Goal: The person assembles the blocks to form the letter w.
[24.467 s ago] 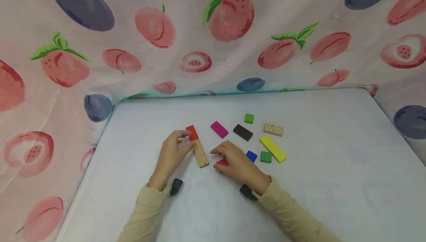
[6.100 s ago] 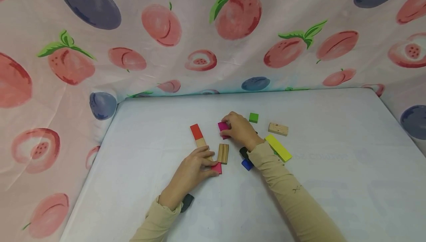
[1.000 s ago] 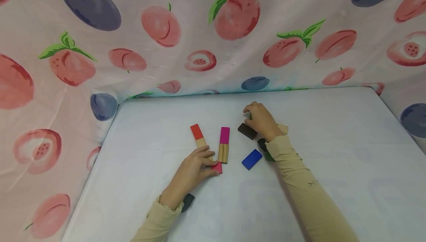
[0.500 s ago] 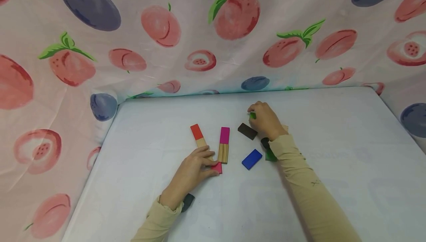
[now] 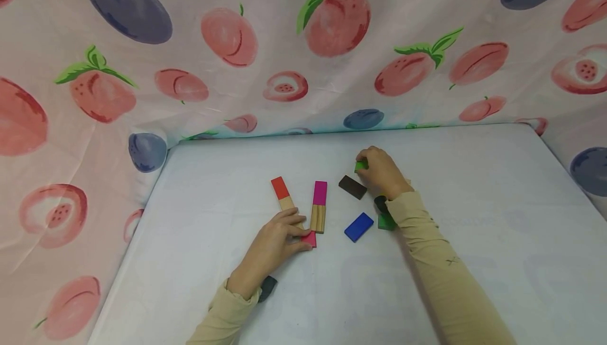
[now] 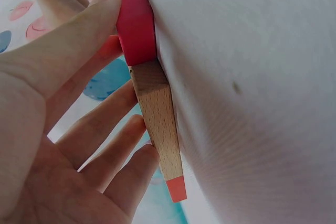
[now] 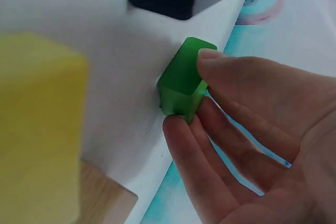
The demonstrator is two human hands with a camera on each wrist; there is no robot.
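My left hand [image 5: 270,250] pinches a pinkish-red block [image 6: 137,22] between thumb and index finger. Its other fingers lie along a plain wooden block [image 6: 160,121], which meets the pinkish-red one end to end; an orange-red block [image 5: 280,188] continues that row. Beside it, a magenta block [image 5: 320,193] and a striped wooden block [image 5: 318,219] form a second row. At the back, my right hand [image 5: 379,171] holds a light green block [image 7: 185,72] between thumb and fingertips, low at the white tabletop.
A dark brown block [image 5: 353,187] lies just in front of the right hand, with a blue block [image 5: 359,227] nearer. The right forearm partly covers a darker green block [image 5: 386,222]. A yellow block [image 7: 42,129] and a wooden block [image 7: 107,198] show close by.
Over the last second my right hand shifts slightly right and grips the light green block. Earlier, the magenta block came to the striped block's end. The left hand stays put lately.
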